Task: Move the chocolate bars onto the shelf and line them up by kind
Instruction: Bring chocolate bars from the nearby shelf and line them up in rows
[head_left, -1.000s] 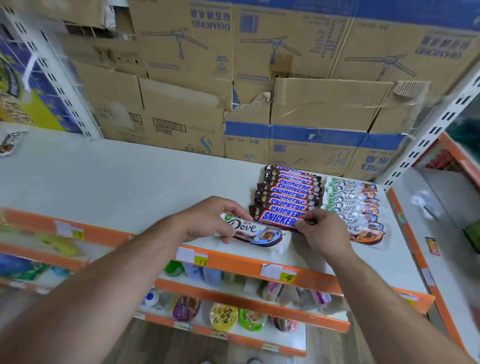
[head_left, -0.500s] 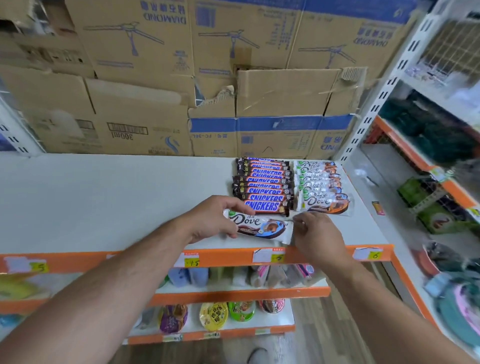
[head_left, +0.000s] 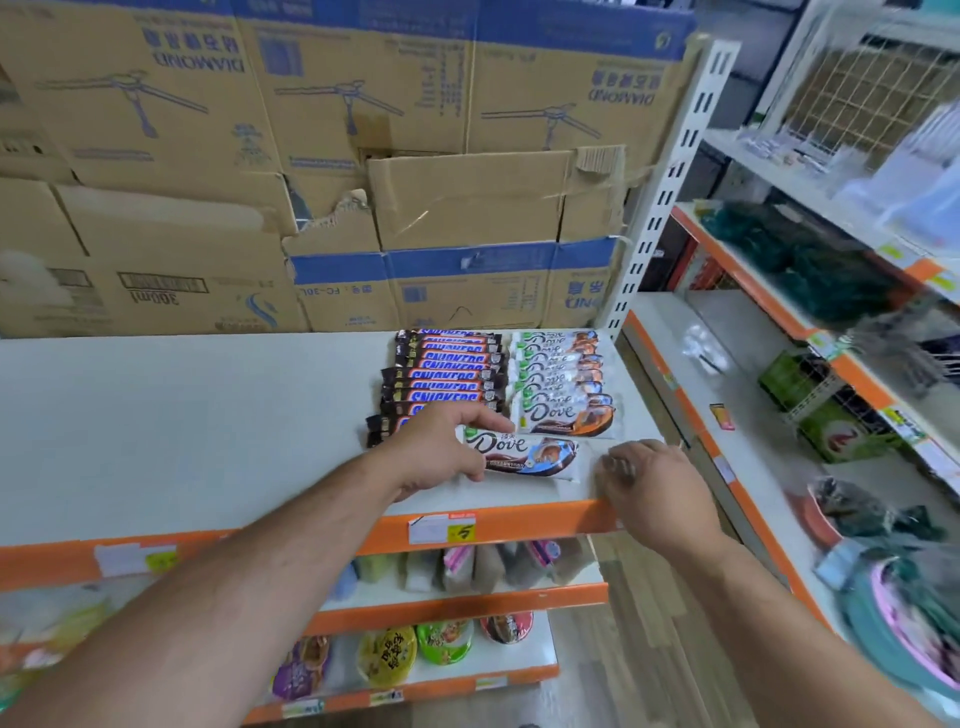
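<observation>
Dove bar (head_left: 522, 453): lies flat on the shelf (head_left: 208, 426) near its front edge, logo up, apart from the two rows behind it.
Long axis: runs left to right, along the shelf's front edge, the same way as every bar already laid down.
Dove row (head_left: 563, 384): on the right, its front bar just behind the loose bar's right half.
Snickers row (head_left: 441, 379): on the left, touching the Dove row; its front bars are partly hidden by the left hand.
Offset: the loose bar sits left of its row, with its left end in front of the Snickers row. It likely needs to go right and a little back.
Left hand (head_left: 436, 452): pinches the bar's left end, index finger along the far edge and thumb at the near edge. It is the nearer hand and has the hold.
Right hand (head_left: 649, 488): just beside the bar's right end with a small gap showing, fingers loosely curled, nothing seen in them.
Risk: a push to the right may skew the bar against the front Dove bar.
</observation>
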